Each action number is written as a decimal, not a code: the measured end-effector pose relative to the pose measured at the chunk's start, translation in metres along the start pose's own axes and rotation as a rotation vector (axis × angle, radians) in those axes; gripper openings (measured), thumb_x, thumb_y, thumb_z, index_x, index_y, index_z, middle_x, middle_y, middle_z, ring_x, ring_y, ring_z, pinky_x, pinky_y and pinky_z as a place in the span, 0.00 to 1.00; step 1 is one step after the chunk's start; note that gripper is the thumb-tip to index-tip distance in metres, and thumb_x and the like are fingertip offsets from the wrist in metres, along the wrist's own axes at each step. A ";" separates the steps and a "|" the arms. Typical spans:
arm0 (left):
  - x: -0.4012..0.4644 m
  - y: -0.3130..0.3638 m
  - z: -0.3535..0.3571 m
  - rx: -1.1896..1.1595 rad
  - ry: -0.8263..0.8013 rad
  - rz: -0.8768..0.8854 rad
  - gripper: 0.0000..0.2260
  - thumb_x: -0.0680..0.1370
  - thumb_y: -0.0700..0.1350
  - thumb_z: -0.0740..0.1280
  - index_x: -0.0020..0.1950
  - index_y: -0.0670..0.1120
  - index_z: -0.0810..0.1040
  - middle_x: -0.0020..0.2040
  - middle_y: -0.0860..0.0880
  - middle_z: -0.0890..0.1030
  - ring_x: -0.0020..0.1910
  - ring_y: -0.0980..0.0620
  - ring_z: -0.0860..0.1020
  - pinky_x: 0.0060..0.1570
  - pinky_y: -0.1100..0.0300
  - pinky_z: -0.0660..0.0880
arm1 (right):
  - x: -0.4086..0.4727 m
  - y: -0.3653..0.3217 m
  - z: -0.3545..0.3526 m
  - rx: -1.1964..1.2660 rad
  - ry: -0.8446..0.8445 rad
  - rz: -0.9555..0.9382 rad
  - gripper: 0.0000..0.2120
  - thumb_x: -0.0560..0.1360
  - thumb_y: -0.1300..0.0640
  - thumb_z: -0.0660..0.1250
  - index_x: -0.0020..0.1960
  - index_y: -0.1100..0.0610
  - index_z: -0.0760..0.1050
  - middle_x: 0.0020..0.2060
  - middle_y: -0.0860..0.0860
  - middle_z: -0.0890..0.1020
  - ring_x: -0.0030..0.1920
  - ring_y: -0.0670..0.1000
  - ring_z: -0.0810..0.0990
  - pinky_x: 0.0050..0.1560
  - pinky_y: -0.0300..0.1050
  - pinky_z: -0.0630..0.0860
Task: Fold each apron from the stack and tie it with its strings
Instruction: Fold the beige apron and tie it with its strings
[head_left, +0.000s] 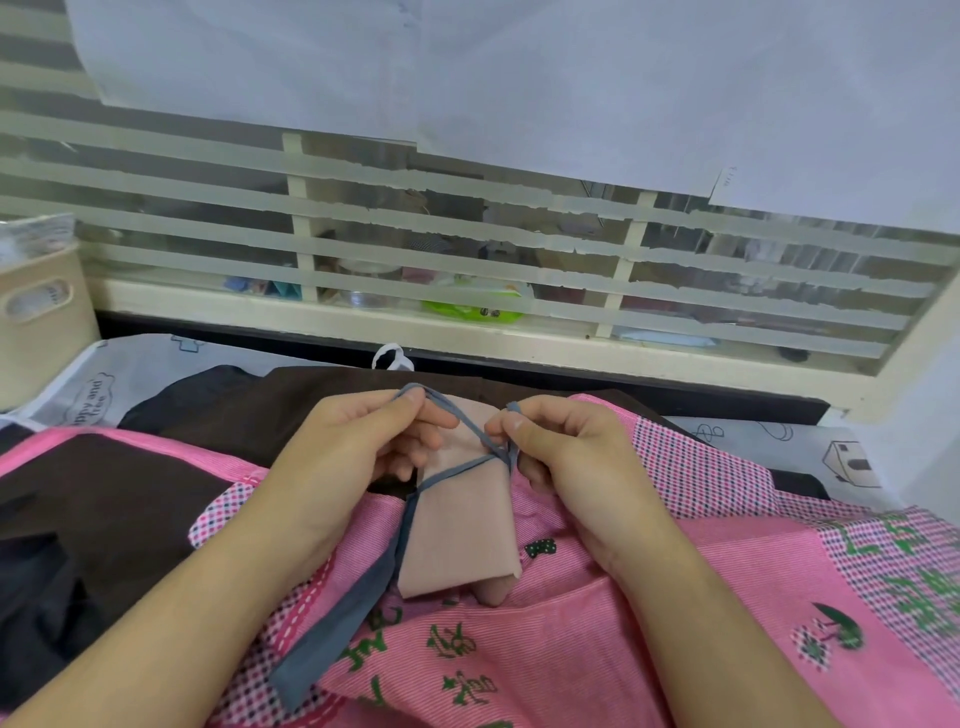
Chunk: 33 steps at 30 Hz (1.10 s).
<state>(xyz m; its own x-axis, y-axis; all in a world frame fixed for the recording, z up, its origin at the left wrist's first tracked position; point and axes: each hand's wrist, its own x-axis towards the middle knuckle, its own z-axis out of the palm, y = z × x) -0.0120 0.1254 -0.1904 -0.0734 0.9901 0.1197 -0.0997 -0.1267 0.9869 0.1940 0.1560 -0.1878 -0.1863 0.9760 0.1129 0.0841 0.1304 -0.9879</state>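
- Two bare hands work above a spread of cloth that covers nearly the whole near surface; biggest of all is the pink apron (597, 623), printed with green characters and edged with dotted check panels, lying open under both forearms.
- Behind and to the left of it lies a dark brown cloth (119, 499), with a black one (176, 400) bunched at its far edge.
- Along the back runs a glass partition (467, 249) with frosted stripes, and white paper sheets (519, 78) hang over its upper part.
- At the far left stands a beige basket (36, 322) with a cut-out handle.
- On the pink apron, between the wrists, rests the folded peach apron (457, 540), a narrow upright packet, its near end toward the person.
- A grey-blue strap (332, 629), wide and flat, trails from the packet's left side down toward the left forearm.
- The grey string (457, 465) crosses the packet's upper part and twists together at its right edge.
- The left hand (358, 441) pinches a loop of that string between thumb and forefinger, the other fingers curled beneath.
- The right hand (566, 447) pinches the other end just beside the twist, fingers curled likewise.
- A small white loop (392, 357) sits at the table's far edge.
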 end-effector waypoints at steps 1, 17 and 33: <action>0.000 0.001 0.000 -0.056 -0.005 -0.011 0.16 0.84 0.44 0.63 0.46 0.40 0.88 0.39 0.44 0.83 0.36 0.51 0.77 0.37 0.60 0.74 | 0.000 0.000 0.000 0.010 0.005 0.000 0.11 0.82 0.60 0.68 0.45 0.56 0.87 0.31 0.53 0.80 0.31 0.55 0.65 0.33 0.46 0.61; -0.003 -0.005 -0.001 0.519 -0.015 0.028 0.12 0.75 0.40 0.77 0.54 0.55 0.83 0.46 0.52 0.86 0.43 0.54 0.84 0.45 0.62 0.80 | -0.004 -0.009 -0.007 -0.434 0.060 0.107 0.19 0.77 0.43 0.71 0.42 0.60 0.81 0.32 0.52 0.82 0.31 0.46 0.77 0.36 0.46 0.73; -0.001 0.010 -0.012 -0.122 -0.189 -0.028 0.38 0.67 0.68 0.78 0.63 0.38 0.83 0.59 0.39 0.85 0.60 0.42 0.84 0.61 0.52 0.80 | -0.013 -0.030 -0.019 -0.116 -0.283 -0.138 0.06 0.68 0.62 0.71 0.44 0.58 0.84 0.35 0.53 0.82 0.38 0.49 0.79 0.42 0.44 0.72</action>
<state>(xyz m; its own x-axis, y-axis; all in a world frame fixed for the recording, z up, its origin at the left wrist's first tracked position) -0.0249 0.1226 -0.1815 0.1174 0.9856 0.1219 -0.2191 -0.0940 0.9712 0.2129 0.1424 -0.1575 -0.4668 0.8627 0.1945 0.1469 0.2925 -0.9449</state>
